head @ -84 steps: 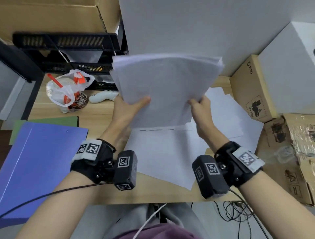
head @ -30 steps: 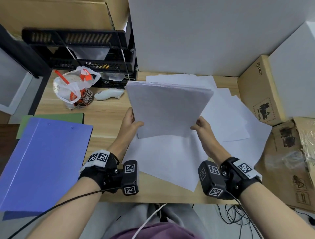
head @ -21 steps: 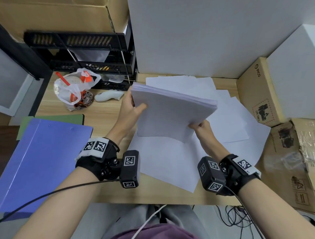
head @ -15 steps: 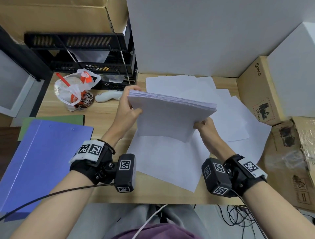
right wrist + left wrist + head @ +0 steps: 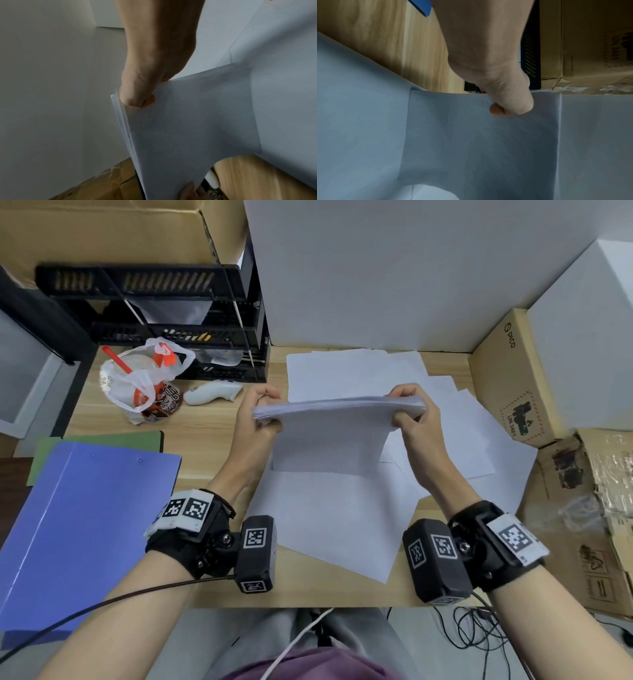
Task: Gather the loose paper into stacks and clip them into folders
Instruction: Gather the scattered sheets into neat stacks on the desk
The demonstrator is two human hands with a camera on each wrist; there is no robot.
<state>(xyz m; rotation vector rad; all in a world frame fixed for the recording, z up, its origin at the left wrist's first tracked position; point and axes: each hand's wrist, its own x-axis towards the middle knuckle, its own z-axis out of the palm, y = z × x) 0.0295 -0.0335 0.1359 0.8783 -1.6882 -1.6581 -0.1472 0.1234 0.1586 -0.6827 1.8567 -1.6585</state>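
Observation:
A stack of white paper (image 5: 334,433) stands on its lower edge above the desk, held upright between both hands. My left hand (image 5: 260,412) pinches its upper left corner, thumb (image 5: 510,106) on the near face of the paper stack (image 5: 479,142). My right hand (image 5: 411,412) grips the upper right corner, thumb (image 5: 137,97) pressed on the paper stack (image 5: 188,128). Loose white sheets (image 5: 342,518) lie spread on the wooden desk (image 5: 212,433) beneath and behind. A closed blue folder (image 5: 78,525) lies at the left, on top of a green folder (image 5: 102,441).
A black tray rack (image 5: 164,313) stands at the back left. In front of it sit a bagged drink cup (image 5: 144,385) and a white controller (image 5: 212,395). Cardboard boxes (image 5: 513,378) line the right side. White panels (image 5: 376,268) close off the back.
The stack went from a raised, tilted hold to standing upright on its lower edge. Both hands shifted from its lower edge to its upper corners.

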